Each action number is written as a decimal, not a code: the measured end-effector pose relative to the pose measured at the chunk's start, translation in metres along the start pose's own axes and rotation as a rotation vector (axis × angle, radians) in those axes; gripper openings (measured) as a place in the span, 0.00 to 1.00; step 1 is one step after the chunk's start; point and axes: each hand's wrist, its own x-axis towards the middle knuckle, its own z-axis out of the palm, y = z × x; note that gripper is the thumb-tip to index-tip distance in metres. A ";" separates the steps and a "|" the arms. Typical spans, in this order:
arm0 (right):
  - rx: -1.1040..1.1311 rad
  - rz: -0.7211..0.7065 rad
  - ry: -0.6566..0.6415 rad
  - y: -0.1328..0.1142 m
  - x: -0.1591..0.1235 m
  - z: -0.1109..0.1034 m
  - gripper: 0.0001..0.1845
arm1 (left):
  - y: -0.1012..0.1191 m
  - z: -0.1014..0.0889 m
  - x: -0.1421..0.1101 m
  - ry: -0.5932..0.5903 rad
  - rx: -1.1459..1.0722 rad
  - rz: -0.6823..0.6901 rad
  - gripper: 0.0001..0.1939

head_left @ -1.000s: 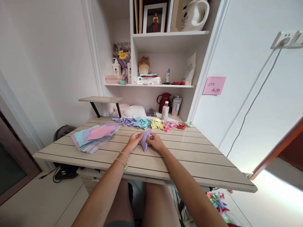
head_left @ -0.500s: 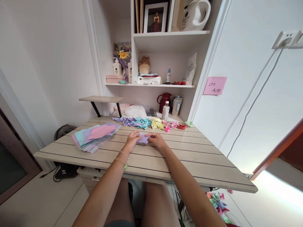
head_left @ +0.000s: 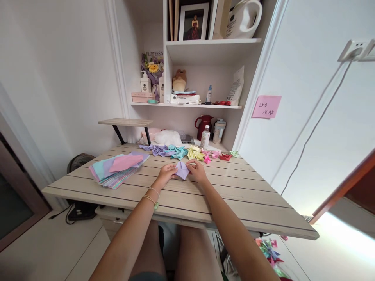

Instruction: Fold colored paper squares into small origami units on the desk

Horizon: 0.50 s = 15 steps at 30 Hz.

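A partly folded sheet of light purple origami paper [head_left: 182, 171] is held just at the tabletop between both hands, one corner pointing toward me and crease lines showing. My left hand [head_left: 167, 174] pinches its left corner. On the opposite corner, the thumb and fingers of my right hand [head_left: 196, 170] are closed. Behind the hands lies a row of folded paper pieces: purple ones [head_left: 158, 150], turquoise ones [head_left: 177, 152], yellow ones [head_left: 195, 153], and pink, red and green ones at the right.
A fanned stack of coloured paper [head_left: 117, 171] lies on the left of the wooden desk [head_left: 234, 199]. At the back stand a small raised shelf [head_left: 125, 122], a bottle [head_left: 205, 137], a red jug [head_left: 203, 127] and a tumbler [head_left: 219, 131]. More folded pieces [head_left: 269, 249] are below the right edge.
The purple paper has turned and opened out into a diamond-like shape with a corner toward me. Both hands have shifted from its upper edge to its side corners, slightly farther apart.
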 end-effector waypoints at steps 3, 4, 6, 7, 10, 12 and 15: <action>-0.020 -0.020 -0.033 -0.001 -0.001 0.002 0.17 | 0.000 -0.004 0.002 0.055 0.002 0.047 0.18; -0.032 -0.027 -0.049 -0.002 -0.001 0.002 0.17 | 0.000 -0.005 0.003 0.065 0.004 0.061 0.18; -0.067 -0.039 -0.078 -0.002 -0.003 0.003 0.17 | 0.001 -0.005 0.003 0.062 0.015 0.077 0.16; -0.088 -0.044 -0.089 -0.001 -0.003 0.003 0.19 | 0.001 -0.004 0.003 0.053 0.023 0.081 0.17; -0.157 -0.060 -0.102 -0.001 -0.004 0.001 0.23 | 0.002 0.000 0.001 0.018 0.057 0.088 0.21; -0.199 -0.070 -0.098 -0.002 -0.004 0.000 0.21 | 0.003 0.001 0.001 0.005 0.080 0.095 0.23; -0.241 -0.072 -0.095 -0.003 -0.003 -0.001 0.17 | 0.002 0.000 0.002 0.010 0.112 0.102 0.18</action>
